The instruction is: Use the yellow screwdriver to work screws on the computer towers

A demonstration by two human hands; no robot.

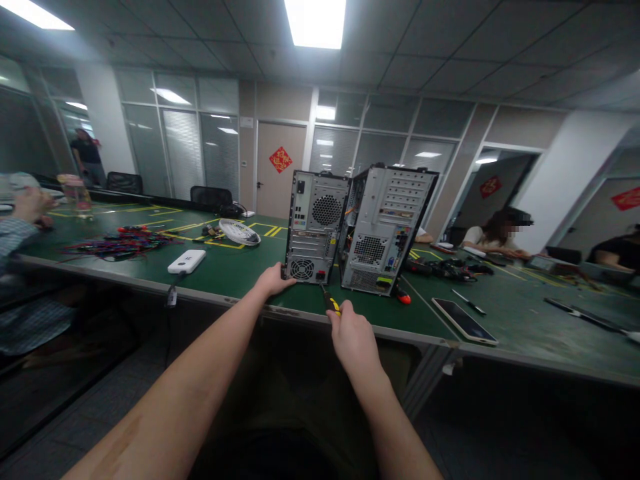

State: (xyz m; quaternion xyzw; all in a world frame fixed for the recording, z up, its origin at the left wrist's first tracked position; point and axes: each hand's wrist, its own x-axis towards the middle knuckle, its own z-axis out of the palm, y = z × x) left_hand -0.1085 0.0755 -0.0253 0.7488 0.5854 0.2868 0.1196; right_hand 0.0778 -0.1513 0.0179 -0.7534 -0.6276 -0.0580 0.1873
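Note:
Two computer cases stand upright side by side on the green table, backs toward me. My left hand (274,281) grips the lower left edge of the left computer case (313,235), with some fingers hidden behind it. A black-and-yellow screwdriver (328,301) is held in my right hand (354,333). Its tip points up at the bottom edge of that case's rear panel, near the red-and-black socket; whether it touches a screw I cannot tell. Just to the right, the larger computer case (384,230) stands slightly turned, touched by neither hand.
A white power bank (187,261) and a pile of coloured wires (117,245) lie left on the green table (240,277). To the right are a red-tipped tool (404,297), a phone (464,321), a thin pen-like tool (469,302) and black cables (457,269). People sit at both sides.

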